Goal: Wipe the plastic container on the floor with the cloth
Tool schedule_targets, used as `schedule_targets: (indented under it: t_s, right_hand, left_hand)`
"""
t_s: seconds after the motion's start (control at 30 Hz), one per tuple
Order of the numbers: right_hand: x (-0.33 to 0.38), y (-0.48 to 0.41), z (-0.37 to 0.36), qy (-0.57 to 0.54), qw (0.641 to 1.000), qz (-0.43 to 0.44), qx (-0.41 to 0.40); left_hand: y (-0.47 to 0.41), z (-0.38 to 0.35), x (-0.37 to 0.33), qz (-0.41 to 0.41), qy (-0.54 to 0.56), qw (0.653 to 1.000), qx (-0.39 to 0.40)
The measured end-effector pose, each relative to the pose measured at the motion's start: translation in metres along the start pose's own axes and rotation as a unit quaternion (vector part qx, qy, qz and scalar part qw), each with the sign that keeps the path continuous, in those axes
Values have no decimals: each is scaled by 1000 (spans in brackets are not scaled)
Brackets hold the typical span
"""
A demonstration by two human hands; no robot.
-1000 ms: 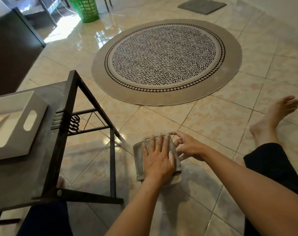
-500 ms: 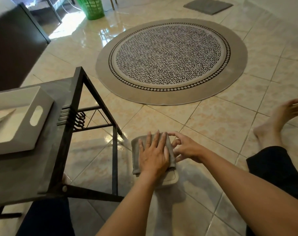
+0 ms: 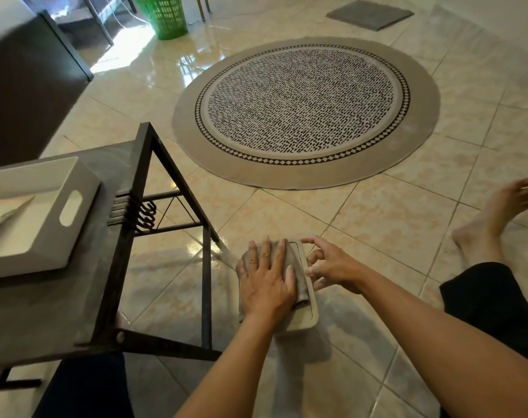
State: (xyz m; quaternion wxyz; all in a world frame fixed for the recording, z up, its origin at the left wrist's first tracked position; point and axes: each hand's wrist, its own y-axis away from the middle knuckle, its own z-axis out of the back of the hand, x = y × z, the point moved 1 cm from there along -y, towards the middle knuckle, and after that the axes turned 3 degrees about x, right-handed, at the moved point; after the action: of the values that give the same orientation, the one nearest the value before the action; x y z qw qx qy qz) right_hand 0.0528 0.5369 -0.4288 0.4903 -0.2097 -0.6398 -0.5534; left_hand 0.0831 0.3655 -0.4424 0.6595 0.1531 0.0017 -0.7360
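A pale plastic container (image 3: 307, 315) lies flat on the tiled floor in front of me. A folded grey cloth (image 3: 293, 260) covers most of its top. My left hand (image 3: 265, 282) lies flat on the cloth with fingers spread, pressing it down. My right hand (image 3: 332, 265) touches the container's right edge with curled fingertips, steadying it. Only the container's right rim and near corner show past the cloth.
A low dark table (image 3: 60, 297) with black metal legs stands at the left and carries a white tray (image 3: 75, 188). A round patterned rug (image 3: 305, 110) lies ahead. A green basket (image 3: 163, 15) and a grey mat (image 3: 370, 13) lie farther off. My bare foot (image 3: 495, 215) rests at right.
My left hand has slid the cloth leftward across the container, so more of the container's right rim and near corner shows. My right hand stays at the right edge.
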Motion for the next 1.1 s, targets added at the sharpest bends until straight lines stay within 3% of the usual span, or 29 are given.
schedule_targets:
  t_s: [0.2, 0.43, 0.8, 1.1]
  right_hand:
    - [1, -1, 1, 6, 1000, -4, 8]
    - [0, -1, 3, -3, 1000, 2, 12]
    - [5, -1, 0, 11, 1000, -1, 18]
    - [7, 1, -1, 5, 1000, -10, 16]
  left_hand:
    - [-7, 0, -19, -44, -32, 998, 21]
    - [3, 7, 15, -97, -7, 995, -15]
    - [-11, 3, 3, -42, -7, 999, 29]
    - [-18, 7, -5, -74, -47, 996, 22]
